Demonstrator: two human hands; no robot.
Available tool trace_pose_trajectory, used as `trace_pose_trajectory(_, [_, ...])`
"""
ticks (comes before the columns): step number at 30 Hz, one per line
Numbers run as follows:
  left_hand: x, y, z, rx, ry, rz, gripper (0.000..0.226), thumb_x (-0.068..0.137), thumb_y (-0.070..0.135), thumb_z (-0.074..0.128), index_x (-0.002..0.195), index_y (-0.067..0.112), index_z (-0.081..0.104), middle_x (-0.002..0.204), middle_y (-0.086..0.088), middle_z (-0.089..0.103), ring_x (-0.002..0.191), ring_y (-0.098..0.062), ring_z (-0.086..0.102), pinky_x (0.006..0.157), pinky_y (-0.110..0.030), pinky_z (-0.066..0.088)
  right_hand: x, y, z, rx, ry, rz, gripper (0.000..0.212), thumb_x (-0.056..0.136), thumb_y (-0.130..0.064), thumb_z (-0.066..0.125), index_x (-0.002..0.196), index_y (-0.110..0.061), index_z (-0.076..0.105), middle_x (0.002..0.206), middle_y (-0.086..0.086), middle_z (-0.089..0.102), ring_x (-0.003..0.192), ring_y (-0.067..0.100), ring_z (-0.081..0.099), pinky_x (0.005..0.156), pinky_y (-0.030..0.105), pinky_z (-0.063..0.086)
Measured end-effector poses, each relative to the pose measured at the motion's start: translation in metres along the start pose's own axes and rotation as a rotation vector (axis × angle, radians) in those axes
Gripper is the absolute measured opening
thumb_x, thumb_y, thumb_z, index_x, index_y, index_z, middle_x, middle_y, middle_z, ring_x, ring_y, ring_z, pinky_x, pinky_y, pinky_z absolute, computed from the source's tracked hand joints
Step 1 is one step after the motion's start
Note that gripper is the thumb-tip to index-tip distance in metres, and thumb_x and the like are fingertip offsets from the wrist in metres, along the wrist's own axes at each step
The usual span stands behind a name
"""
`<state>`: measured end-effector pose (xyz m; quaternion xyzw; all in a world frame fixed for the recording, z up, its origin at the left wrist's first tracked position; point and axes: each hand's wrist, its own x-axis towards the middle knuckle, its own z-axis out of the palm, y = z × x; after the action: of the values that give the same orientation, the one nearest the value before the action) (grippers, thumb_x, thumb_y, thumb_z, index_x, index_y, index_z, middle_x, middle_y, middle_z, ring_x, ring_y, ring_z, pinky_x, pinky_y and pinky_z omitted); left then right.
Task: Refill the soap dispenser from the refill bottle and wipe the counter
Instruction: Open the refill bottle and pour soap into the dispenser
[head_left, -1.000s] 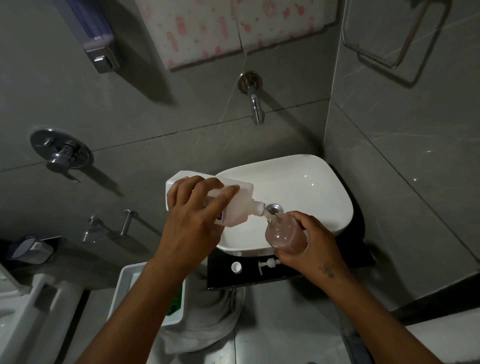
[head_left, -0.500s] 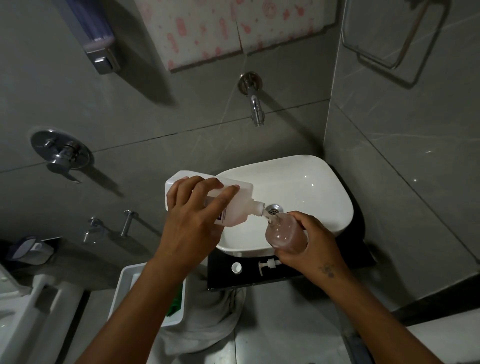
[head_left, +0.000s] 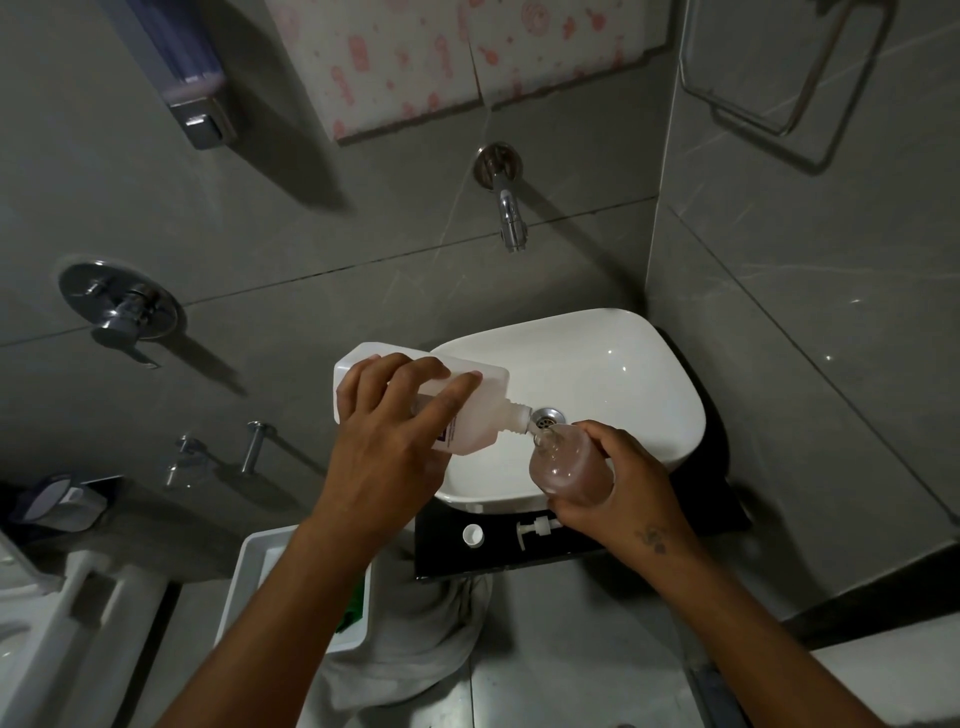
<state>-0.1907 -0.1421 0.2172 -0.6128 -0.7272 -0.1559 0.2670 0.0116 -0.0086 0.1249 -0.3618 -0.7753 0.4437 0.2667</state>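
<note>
We stand at a white basin (head_left: 613, 364) set in a corner: a grey tiled wall (head_left: 311, 234) runs behind it and a second tiled wall (head_left: 805, 312) closes in tight on the right, so open room lies only to the left and toward us. The basin sits on a dark counter (head_left: 717, 499), of which only a narrow strip shows at the near edge and the right side. One wall tap (head_left: 509, 213) hangs above the basin, well clear of our hands.

We count one refill bottle (head_left: 467, 410), one soap dispenser (head_left: 566, 467), one small white cap (head_left: 472, 535) and one pump head (head_left: 537, 530); the cap and the pump lie side by side on the counter's front strip, just apart from each other, below the basin rim.

Our left hand (head_left: 384, 447) wraps its fingers over the top of the refill bottle, holding it tipped on its side with the neck pointing right and slightly down. Our right hand (head_left: 618, 488) curls around the soap dispenser from the right, tilting its open mouth up to the left. The bottle's neck meets the dispenser's mouth right over the drain (head_left: 548, 417). Pinkish liquid shows inside both. The dispenser's body sticks out left of our right palm, above the basin's near rim.

A white bin (head_left: 260, 571) stands on the floor at lower left.
</note>
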Motion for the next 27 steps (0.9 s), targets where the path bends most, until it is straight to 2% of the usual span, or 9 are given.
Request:
trace_pose_trajectory(6, [-0.002,0.003,0.005,-0.019,-0.005,-0.01,0.085,0.063,0.016,0.094,0.135,0.026,0.051,0.128,-0.014,0.062,0.122,-0.034,0.043,0.105,-0.053,0.033,-0.001,-0.002,-0.001,0.013,0.005,-0.002,0.077,0.055,-0.031,0.086,0.125,-0.035,0.054,0.116,-0.013,0.059,0.103,0.007,0.059,0.084,0.022,0.052])
trace_pose_trajectory(13, [-0.007,0.014,0.014,-0.105,0.0,-0.06,0.08,0.064,0.015,0.09,0.135,0.025,0.057,0.129,-0.011,0.061,0.122,-0.032,0.044,0.106,-0.05,0.033,0.0,-0.006,-0.003,0.038,0.002,-0.009,0.073,0.056,-0.028,0.085,0.123,-0.034,0.056,0.117,-0.014,0.061,0.101,0.004,0.059,0.079,0.011,0.045])
trace_pose_trajectory(16, [-0.009,0.019,0.017,-0.162,-0.017,-0.117,0.08,0.061,0.013,0.09,0.135,0.022,0.061,0.131,-0.008,0.058,0.123,-0.029,0.041,0.106,-0.042,0.027,-0.001,-0.007,-0.005,0.044,0.012,-0.021,0.074,0.056,-0.03,0.086,0.124,-0.033,0.057,0.119,-0.015,0.062,0.105,0.003,0.059,0.081,0.011,0.046])
trace_pose_trajectory(19, [-0.015,0.022,0.026,-0.277,-0.051,-0.232,0.088,0.059,0.017,0.092,0.137,0.03,0.054,0.131,-0.002,0.054,0.124,-0.024,0.039,0.106,-0.04,0.028,-0.001,-0.009,-0.007,0.063,0.025,-0.007,0.074,0.056,-0.03,0.089,0.123,-0.034,0.057,0.119,-0.02,0.062,0.108,-0.001,0.057,0.083,0.015,0.05])
trace_pose_trajectory(22, [-0.026,0.022,0.033,-0.461,-0.025,-0.392,0.084,0.058,0.025,0.091,0.13,0.035,0.051,0.125,0.006,0.053,0.118,-0.018,0.044,0.099,-0.04,0.039,-0.002,-0.008,-0.011,0.077,0.027,0.018,0.07,0.056,-0.028,0.091,0.118,-0.037,0.058,0.115,-0.026,0.062,0.108,-0.008,0.055,0.083,0.017,0.05])
trace_pose_trajectory(25, [-0.049,0.02,0.041,-0.626,0.034,-0.654,0.078,0.057,0.027,0.096,0.114,0.043,0.045,0.114,0.011,0.051,0.106,-0.014,0.051,0.086,-0.028,0.045,-0.003,-0.004,-0.015,0.078,0.032,0.044,0.07,0.056,-0.023,0.092,0.116,-0.036,0.059,0.113,-0.025,0.062,0.108,-0.009,0.055,0.082,0.015,0.048])
trace_pose_trajectory(27, [-0.072,0.017,0.053,-0.68,0.072,-0.879,0.075,0.056,0.026,0.098,0.108,0.038,0.044,0.11,0.008,0.054,0.099,-0.014,0.056,0.08,-0.026,0.048,-0.005,0.002,-0.016,0.081,0.037,0.059,0.07,0.055,-0.022,0.093,0.114,-0.036,0.06,0.112,-0.023,0.064,0.108,-0.004,0.058,0.081,0.018,0.051])
